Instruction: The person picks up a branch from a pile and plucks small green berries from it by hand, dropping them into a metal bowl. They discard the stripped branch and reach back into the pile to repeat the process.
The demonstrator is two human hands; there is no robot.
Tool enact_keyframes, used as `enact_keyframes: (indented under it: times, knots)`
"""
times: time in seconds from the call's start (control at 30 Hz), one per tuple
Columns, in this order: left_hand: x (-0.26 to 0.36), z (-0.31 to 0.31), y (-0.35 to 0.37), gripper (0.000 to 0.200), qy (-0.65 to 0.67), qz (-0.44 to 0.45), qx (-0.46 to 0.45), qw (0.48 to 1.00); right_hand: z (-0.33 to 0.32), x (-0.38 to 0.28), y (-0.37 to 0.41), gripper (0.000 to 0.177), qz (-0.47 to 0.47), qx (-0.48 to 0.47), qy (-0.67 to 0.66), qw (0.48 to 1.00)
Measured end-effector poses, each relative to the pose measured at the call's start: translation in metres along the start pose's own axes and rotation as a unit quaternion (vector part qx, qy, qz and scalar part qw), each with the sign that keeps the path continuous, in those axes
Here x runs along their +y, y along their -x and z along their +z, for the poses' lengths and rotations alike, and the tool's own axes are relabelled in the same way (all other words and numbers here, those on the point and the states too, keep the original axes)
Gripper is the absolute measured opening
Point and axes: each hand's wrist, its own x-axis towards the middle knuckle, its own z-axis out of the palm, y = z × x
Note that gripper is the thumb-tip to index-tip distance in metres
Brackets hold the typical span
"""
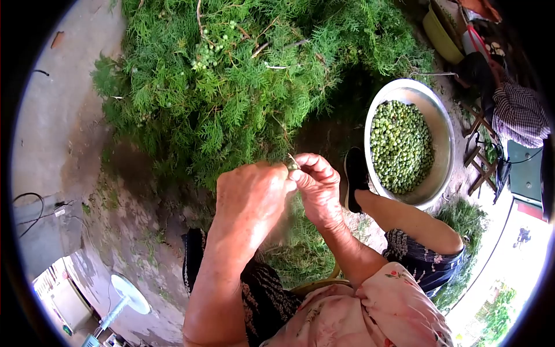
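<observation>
My left hand [251, 194] and my right hand [317, 185] meet in front of me, fingertips pinched together on a small green seed cone with a short twig [292, 164]. Just beyond them lies a big heap of green conifer branches [243, 75] bearing pale green cones. A metal basin [442, 130] at the right holds a mass of picked green cones [402, 146]. Both hands hover over the near edge of the heap, left of the basin.
My foot in a black shoe [354, 173] rests beside the basin. A yellow tub [439, 36], wooden stools [480, 156] and checked cloth [520, 113] stand at the far right. A white fan [128, 295] and cables [34, 208] lie on bare concrete at the left.
</observation>
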Motion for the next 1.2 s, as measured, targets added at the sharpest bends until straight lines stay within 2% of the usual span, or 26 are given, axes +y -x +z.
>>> enact_keyframes:
  times: [0.13,0.2,0.23,0.33,0.43,0.47,0.5,0.6,0.7,0.73,0.8,0.9,0.93,1.0,1.07,1.1,1.13,1.2]
  knots:
    - [0.0,-0.001,0.002,0.017,0.0,0.034,0.018,0.999,0.006,-0.013,0.004,0.02,0.034,-0.003,-0.075,0.997]
    - [-0.001,-0.001,0.004,0.017,-0.037,0.059,-0.028,0.997,-0.002,-0.019,0.0,0.015,0.034,0.011,-0.081,0.996]
    - [0.0,0.0,0.005,0.017,-0.054,0.073,-0.052,0.995,-0.01,-0.027,-0.007,0.014,0.032,0.029,-0.128,0.991]
    - [0.007,-0.002,0.008,0.015,-0.032,0.067,-0.117,0.99,-0.057,-0.042,-0.028,0.013,0.0,0.093,-0.191,0.977]
    - [0.009,0.002,0.006,0.016,0.045,0.048,0.005,0.998,-0.076,-0.054,-0.031,0.017,-0.065,0.072,-0.137,0.986]
    - [0.011,-0.001,0.004,0.019,0.061,0.043,0.047,0.996,-0.07,-0.057,-0.029,0.016,-0.06,0.063,-0.112,0.99]
    - [0.014,-0.003,0.003,0.029,0.067,0.029,0.046,0.996,-0.059,-0.057,-0.026,0.014,-0.055,0.053,-0.089,0.993]
    - [0.024,-0.004,-0.003,0.032,0.095,0.013,0.097,0.991,-0.035,-0.052,-0.015,0.018,-0.039,-0.01,-0.025,0.999]
    - [0.027,-0.005,-0.004,0.031,0.097,0.014,0.092,0.991,-0.015,-0.056,-0.004,0.025,-0.049,-0.021,0.036,0.998]
    - [0.028,-0.004,-0.004,0.03,0.105,0.017,0.084,0.991,-0.01,-0.054,-0.004,0.024,-0.114,-0.03,0.081,0.99]
    - [0.026,0.001,-0.003,0.025,0.137,0.045,0.095,0.985,-0.009,-0.056,0.0,0.022,-0.112,-0.051,0.114,0.986]
    - [0.026,0.001,-0.002,0.022,0.126,0.072,0.084,0.986,-0.01,-0.06,0.001,0.021,-0.035,-0.042,0.054,0.997]
    - [0.027,-0.003,-0.003,0.021,0.117,0.067,0.061,0.989,-0.014,-0.057,-0.001,0.017,-0.036,-0.054,0.021,0.998]
    - [0.025,-0.002,0.001,0.02,0.103,0.086,0.017,0.991,-0.018,-0.062,-0.005,0.013,-0.014,-0.01,-0.042,0.999]
    - [0.019,0.003,0.006,0.019,0.089,0.136,-0.015,0.987,-0.048,-0.069,-0.022,0.017,-0.028,0.004,-0.147,0.989]
    - [0.019,0.004,0.007,0.017,0.059,0.114,-0.081,0.988,-0.068,-0.07,-0.031,0.021,-0.046,-0.003,-0.191,0.981]
    - [0.019,0.002,0.007,0.016,0.081,0.113,-0.076,0.987,-0.086,-0.073,-0.037,0.022,-0.053,0.113,-0.291,0.949]
    - [0.017,-0.004,0.008,0.015,0.124,0.107,-0.065,0.984,-0.119,-0.07,-0.046,0.023,-0.078,0.156,-0.283,0.943]
